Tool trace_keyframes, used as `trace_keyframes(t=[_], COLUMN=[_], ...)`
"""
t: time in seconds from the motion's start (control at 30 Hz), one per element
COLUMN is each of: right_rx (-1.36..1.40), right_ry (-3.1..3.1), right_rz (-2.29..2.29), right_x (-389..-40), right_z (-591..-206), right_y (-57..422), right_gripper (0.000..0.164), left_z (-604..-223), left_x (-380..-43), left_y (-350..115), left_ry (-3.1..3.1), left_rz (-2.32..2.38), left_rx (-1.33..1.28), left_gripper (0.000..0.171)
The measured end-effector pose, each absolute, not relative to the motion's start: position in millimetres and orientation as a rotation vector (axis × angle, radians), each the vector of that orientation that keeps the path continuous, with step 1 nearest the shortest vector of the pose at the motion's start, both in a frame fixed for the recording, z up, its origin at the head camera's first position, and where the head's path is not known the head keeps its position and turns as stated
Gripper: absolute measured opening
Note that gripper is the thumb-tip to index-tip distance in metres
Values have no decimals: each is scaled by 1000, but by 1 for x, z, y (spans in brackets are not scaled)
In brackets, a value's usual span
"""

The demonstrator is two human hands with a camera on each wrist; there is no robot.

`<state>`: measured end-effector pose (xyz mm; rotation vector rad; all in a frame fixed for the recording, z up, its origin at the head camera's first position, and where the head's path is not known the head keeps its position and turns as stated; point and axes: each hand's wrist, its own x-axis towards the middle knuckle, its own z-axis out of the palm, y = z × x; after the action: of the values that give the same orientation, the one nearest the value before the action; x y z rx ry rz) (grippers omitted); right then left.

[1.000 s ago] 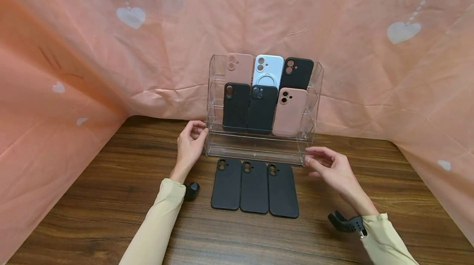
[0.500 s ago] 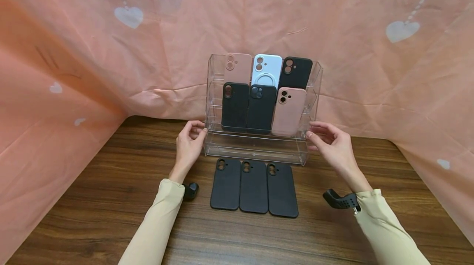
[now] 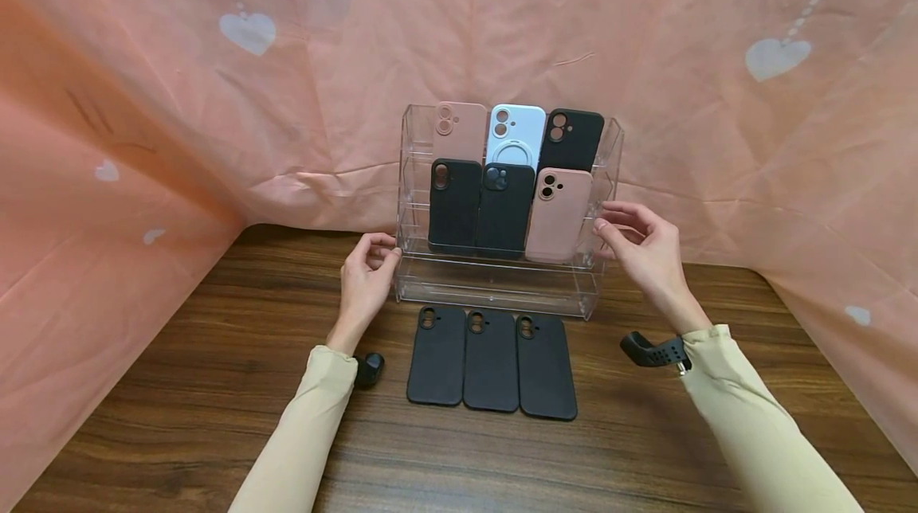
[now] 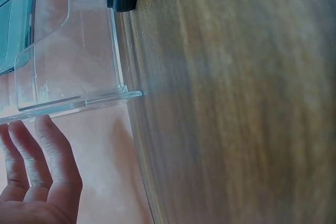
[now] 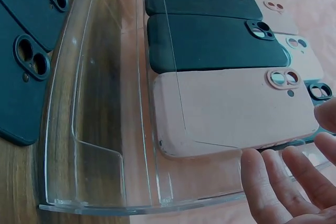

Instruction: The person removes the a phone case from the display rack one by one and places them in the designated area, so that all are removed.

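A clear acrylic display stand (image 3: 495, 290) stands at the back of the table. Its middle tier bears two black phone cases (image 3: 455, 206) and a pink phone case (image 3: 559, 218); a pink, a white (image 3: 515, 131) and a black case rise behind. My left hand (image 3: 367, 270) is at the stand's left side, fingertips against the outer face of the side panel (image 4: 79, 66). On the right, my right hand (image 3: 645, 250) touches the other side panel at mid-height, fingers loosely bent. The right wrist view shows its fingertips (image 5: 254, 158) right beside the pink case. Neither hand holds a case.
Three black phone cases (image 3: 491, 362) lie flat in a row before the stand, camera cutouts toward it. The stand's lowest front tier bears no case. Pink fabric (image 3: 323, 99) with white hearts hangs behind and at both sides of the wooden table (image 3: 287, 290).
My right hand has slid up along the stand's right side, from its lower front corner to mid-height. My left hand, the stand and the cases keep their places.
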<state>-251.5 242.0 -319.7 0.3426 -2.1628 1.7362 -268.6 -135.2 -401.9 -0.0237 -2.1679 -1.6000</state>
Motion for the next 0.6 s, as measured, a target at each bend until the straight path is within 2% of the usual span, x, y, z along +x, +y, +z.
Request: trace_keyframes(t=[0.2,0.47,0.6], right_rx=[298,254,220], right_ry=[-2167,-2334,-2445], right_rz=[1763,1592,1499], right_x=[-260,-269,-269], right_z=[-314,-300,-293], right_y=[239,236,233], right_gripper=[34,56,58], left_z=[-401,-401,-402], left_x=[-268,-268,-268], left_y=[-135,-135,-135], left_ry=[-2167,-2169,-2165], left_rz=[-1587,-1590,-1604], left_rx=[-22,-29,-31], left_gripper=[16,15,16])
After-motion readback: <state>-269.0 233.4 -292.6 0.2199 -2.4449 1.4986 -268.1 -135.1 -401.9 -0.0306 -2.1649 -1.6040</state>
